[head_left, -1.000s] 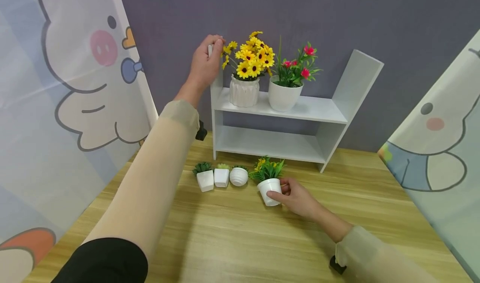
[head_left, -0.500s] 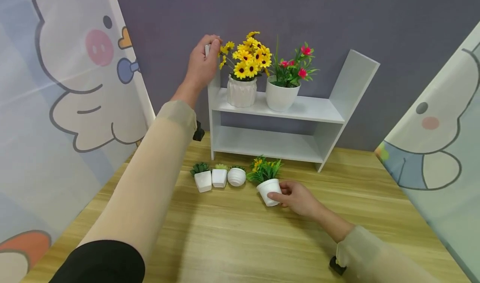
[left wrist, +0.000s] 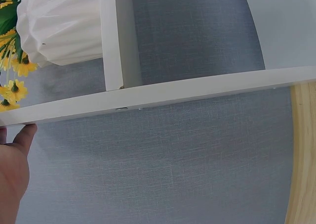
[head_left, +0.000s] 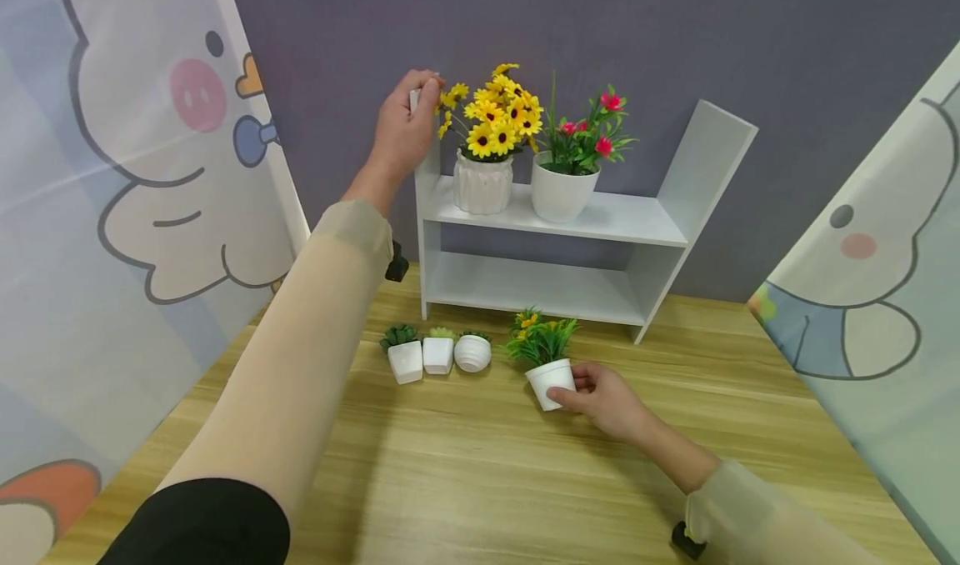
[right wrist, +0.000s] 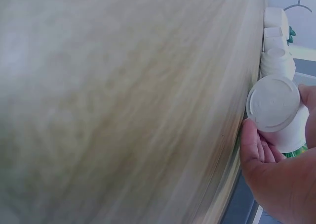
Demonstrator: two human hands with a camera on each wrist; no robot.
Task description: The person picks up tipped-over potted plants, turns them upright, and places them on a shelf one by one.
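My left hand (head_left: 407, 123) grips the top of the left side panel of a white two-tier shelf (head_left: 525, 286); in the left wrist view, its thumb (left wrist: 25, 135) touches that panel. My right hand (head_left: 607, 398) holds a small white flowerpot (head_left: 550, 384) with green leaves and yellow flowers, thumb and fingers on either side. In the right wrist view, the round base of this flowerpot (right wrist: 274, 104) faces the camera. On the upper tier stand a ribbed pot of yellow daisies (head_left: 482, 183), near my left hand, and a smooth white pot with red flowers (head_left: 564, 194).
Left of the held flowerpot, three small white succulent pots (head_left: 406, 362) sit in a row on the wooden table (head_left: 465, 482), in front of the shelf. A grey wall (head_left: 645, 40) rises behind. Cartoon-printed sheets (head_left: 172, 240) hang at both sides.
My right hand has shifted slightly right with the flowerpot, widening its distance from the small succulent pots. My left hand keeps its grip on the shelf panel. The head view has turned a little.
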